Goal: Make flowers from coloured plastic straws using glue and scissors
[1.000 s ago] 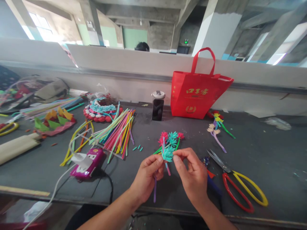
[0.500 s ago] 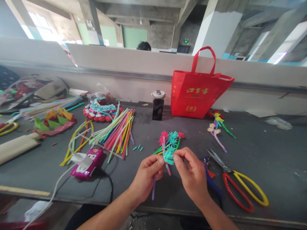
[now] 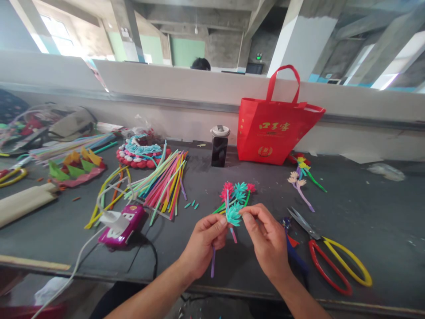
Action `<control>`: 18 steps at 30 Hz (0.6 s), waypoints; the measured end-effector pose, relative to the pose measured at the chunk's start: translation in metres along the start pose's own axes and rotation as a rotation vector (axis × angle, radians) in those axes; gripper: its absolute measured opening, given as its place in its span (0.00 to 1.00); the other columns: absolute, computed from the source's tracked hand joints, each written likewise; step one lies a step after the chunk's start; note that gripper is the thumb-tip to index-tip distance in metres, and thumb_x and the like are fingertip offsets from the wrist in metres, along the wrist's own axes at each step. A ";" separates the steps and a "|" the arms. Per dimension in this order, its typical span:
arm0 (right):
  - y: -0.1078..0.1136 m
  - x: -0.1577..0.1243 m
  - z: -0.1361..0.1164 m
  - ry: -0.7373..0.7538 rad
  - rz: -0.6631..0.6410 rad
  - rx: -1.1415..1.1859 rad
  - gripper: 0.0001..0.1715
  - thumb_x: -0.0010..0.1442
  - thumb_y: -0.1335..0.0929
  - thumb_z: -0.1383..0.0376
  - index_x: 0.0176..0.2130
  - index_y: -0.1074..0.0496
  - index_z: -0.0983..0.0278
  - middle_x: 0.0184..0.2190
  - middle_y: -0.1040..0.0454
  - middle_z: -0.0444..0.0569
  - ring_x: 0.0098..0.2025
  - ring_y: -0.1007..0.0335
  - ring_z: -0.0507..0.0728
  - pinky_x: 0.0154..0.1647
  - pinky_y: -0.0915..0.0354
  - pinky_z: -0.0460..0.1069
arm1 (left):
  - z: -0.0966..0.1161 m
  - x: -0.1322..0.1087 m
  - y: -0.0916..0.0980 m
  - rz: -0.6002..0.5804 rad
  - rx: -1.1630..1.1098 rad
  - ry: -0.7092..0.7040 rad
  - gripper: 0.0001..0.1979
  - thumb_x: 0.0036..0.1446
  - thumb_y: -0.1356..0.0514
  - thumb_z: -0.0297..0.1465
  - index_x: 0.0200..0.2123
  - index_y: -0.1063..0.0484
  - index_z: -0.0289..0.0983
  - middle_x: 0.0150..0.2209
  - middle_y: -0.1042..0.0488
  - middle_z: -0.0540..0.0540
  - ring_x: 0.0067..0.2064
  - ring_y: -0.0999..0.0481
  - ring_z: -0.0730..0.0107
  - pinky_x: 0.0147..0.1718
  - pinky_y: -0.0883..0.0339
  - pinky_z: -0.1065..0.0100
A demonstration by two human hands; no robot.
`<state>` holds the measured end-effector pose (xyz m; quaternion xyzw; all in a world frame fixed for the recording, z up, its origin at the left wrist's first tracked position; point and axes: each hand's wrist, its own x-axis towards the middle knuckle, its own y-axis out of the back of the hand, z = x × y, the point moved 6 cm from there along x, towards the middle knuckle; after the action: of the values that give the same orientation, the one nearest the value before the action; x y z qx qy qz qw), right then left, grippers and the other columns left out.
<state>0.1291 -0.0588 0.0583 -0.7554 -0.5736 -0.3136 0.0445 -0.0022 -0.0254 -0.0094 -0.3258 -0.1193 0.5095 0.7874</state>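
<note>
Turquoise flower (image 3: 233,215) here, up in my grip, pointed petals fanned; purple stem (image 3: 213,263) slanting down toward the table's front edge (image 3: 212,290).

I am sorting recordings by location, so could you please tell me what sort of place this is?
Probably a craft workshop: coloured stems and scissors lie on the table, and the left hand holds a turquoise flower.

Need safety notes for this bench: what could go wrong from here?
The scissors lie near the right hand, so a careless sideways move might nick it. The left hand pinches the turquoise flower with the right hand at its edge; too hard a tug might bend or loosen it. The white cable hangs over the table edge and could perhaps get caught and pulled.
</note>
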 end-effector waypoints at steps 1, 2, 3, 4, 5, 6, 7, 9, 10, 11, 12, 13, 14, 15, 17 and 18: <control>0.001 0.000 0.000 0.005 0.009 0.003 0.08 0.67 0.36 0.65 0.37 0.28 0.60 0.32 0.29 0.43 0.34 0.32 0.52 0.36 0.37 0.46 | 0.000 0.000 0.000 -0.002 -0.011 0.010 0.14 0.50 0.30 0.38 0.28 0.24 0.32 0.18 0.46 0.57 0.21 0.53 0.81 0.21 0.60 0.72; 0.001 0.000 0.000 0.013 0.012 0.003 0.07 0.67 0.35 0.65 0.37 0.27 0.60 0.32 0.29 0.43 0.34 0.32 0.52 0.36 0.37 0.47 | 0.000 0.000 0.000 -0.004 -0.021 0.019 0.14 0.50 0.29 0.38 0.28 0.25 0.32 0.18 0.47 0.57 0.21 0.53 0.81 0.21 0.60 0.72; 0.001 0.000 0.000 0.021 0.007 -0.001 0.06 0.66 0.34 0.65 0.37 0.27 0.60 0.32 0.29 0.43 0.34 0.32 0.53 0.36 0.36 0.47 | 0.000 0.000 0.000 -0.007 -0.028 0.026 0.14 0.50 0.29 0.38 0.28 0.25 0.32 0.18 0.48 0.57 0.21 0.53 0.81 0.21 0.60 0.72; 0.001 0.000 0.000 0.029 0.000 -0.004 0.06 0.65 0.34 0.65 0.37 0.27 0.60 0.31 0.29 0.43 0.34 0.32 0.53 0.36 0.36 0.47 | 0.000 0.000 0.000 -0.007 -0.031 0.032 0.14 0.50 0.29 0.38 0.28 0.25 0.32 0.18 0.48 0.58 0.21 0.53 0.81 0.21 0.60 0.72; 0.001 0.000 0.000 0.034 -0.008 -0.008 0.05 0.65 0.34 0.65 0.37 0.27 0.60 0.31 0.29 0.43 0.33 0.32 0.53 0.36 0.36 0.47 | 0.000 0.000 -0.001 -0.008 -0.031 0.035 0.14 0.50 0.29 0.38 0.28 0.25 0.32 0.18 0.48 0.58 0.21 0.53 0.81 0.21 0.60 0.72; 0.000 0.000 0.000 0.037 -0.016 -0.014 0.05 0.65 0.33 0.65 0.37 0.27 0.60 0.31 0.29 0.43 0.33 0.32 0.53 0.36 0.36 0.47 | 0.000 0.000 -0.001 -0.009 -0.028 0.038 0.14 0.49 0.29 0.38 0.28 0.25 0.32 0.18 0.48 0.57 0.21 0.53 0.81 0.21 0.60 0.72; 0.000 0.001 -0.001 0.041 -0.021 -0.023 0.04 0.65 0.33 0.66 0.37 0.27 0.60 0.30 0.29 0.43 0.33 0.32 0.53 0.35 0.36 0.47 | 0.000 0.000 -0.001 -0.010 -0.023 0.040 0.14 0.49 0.29 0.38 0.28 0.25 0.32 0.18 0.48 0.57 0.21 0.53 0.81 0.21 0.60 0.72; 0.000 0.001 -0.003 0.055 -0.024 -0.043 0.04 0.64 0.33 0.66 0.36 0.27 0.60 0.30 0.29 0.43 0.32 0.32 0.53 0.35 0.36 0.47 | 0.000 -0.001 -0.002 -0.013 -0.014 0.042 0.14 0.50 0.30 0.38 0.28 0.25 0.32 0.18 0.48 0.57 0.21 0.53 0.81 0.21 0.60 0.72; 0.000 0.001 -0.004 0.064 -0.025 -0.054 0.05 0.65 0.33 0.66 0.35 0.28 0.60 0.29 0.29 0.43 0.32 0.32 0.53 0.35 0.36 0.47 | 0.000 -0.001 -0.002 -0.013 -0.012 0.041 0.14 0.50 0.30 0.38 0.28 0.25 0.32 0.18 0.48 0.57 0.21 0.53 0.81 0.21 0.60 0.72; 0.000 0.001 -0.006 0.073 -0.025 -0.065 0.05 0.65 0.33 0.67 0.34 0.28 0.61 0.29 0.29 0.43 0.32 0.32 0.53 0.34 0.37 0.47 | 0.000 -0.001 -0.003 -0.013 -0.010 0.036 0.14 0.50 0.30 0.38 0.28 0.25 0.32 0.19 0.47 0.57 0.21 0.53 0.81 0.21 0.60 0.72; 0.000 0.001 -0.007 0.083 -0.025 -0.072 0.06 0.65 0.34 0.67 0.34 0.29 0.61 0.29 0.30 0.43 0.32 0.33 0.53 0.34 0.37 0.47 | 0.000 -0.001 -0.003 -0.014 -0.010 0.028 0.14 0.50 0.30 0.38 0.28 0.26 0.33 0.19 0.46 0.57 0.21 0.52 0.81 0.21 0.60 0.72; -0.001 0.001 -0.008 0.092 -0.023 -0.075 0.06 0.65 0.34 0.67 0.33 0.29 0.61 0.28 0.30 0.43 0.31 0.33 0.52 0.34 0.37 0.47 | 0.001 -0.001 -0.004 -0.016 -0.007 0.018 0.14 0.51 0.30 0.38 0.28 0.26 0.33 0.19 0.45 0.56 0.21 0.51 0.81 0.21 0.60 0.72; -0.001 0.001 -0.008 0.099 -0.022 -0.077 0.07 0.65 0.34 0.68 0.33 0.30 0.61 0.28 0.31 0.43 0.31 0.34 0.52 0.33 0.38 0.47 | 0.001 -0.001 -0.004 -0.021 0.000 0.009 0.14 0.51 0.31 0.38 0.28 0.27 0.33 0.20 0.44 0.56 0.22 0.50 0.81 0.21 0.59 0.72; -0.001 0.001 -0.009 0.104 -0.022 -0.077 0.07 0.65 0.34 0.68 0.33 0.30 0.61 0.28 0.31 0.43 0.31 0.34 0.52 0.33 0.38 0.47 | 0.001 -0.002 -0.004 -0.027 0.010 0.003 0.14 0.52 0.31 0.38 0.27 0.28 0.34 0.20 0.43 0.55 0.22 0.49 0.80 0.21 0.58 0.72; -0.002 0.001 -0.009 0.104 -0.027 -0.077 0.07 0.65 0.35 0.68 0.33 0.31 0.61 0.28 0.32 0.42 0.30 0.35 0.52 0.33 0.38 0.47 | 0.000 -0.002 -0.005 -0.043 0.032 0.000 0.14 0.53 0.32 0.38 0.27 0.29 0.34 0.20 0.43 0.55 0.22 0.49 0.80 0.22 0.58 0.71; -0.002 0.001 -0.008 0.102 -0.032 -0.078 0.07 0.65 0.35 0.68 0.33 0.31 0.61 0.28 0.33 0.42 0.30 0.35 0.52 0.33 0.38 0.47 | 0.000 -0.003 -0.005 -0.048 0.041 0.000 0.14 0.54 0.32 0.38 0.27 0.29 0.34 0.20 0.43 0.55 0.22 0.49 0.80 0.22 0.59 0.71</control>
<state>0.1241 -0.0609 0.0646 -0.7304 -0.5698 -0.3745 0.0391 0.0003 -0.0291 -0.0061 -0.3066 -0.1166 0.4929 0.8059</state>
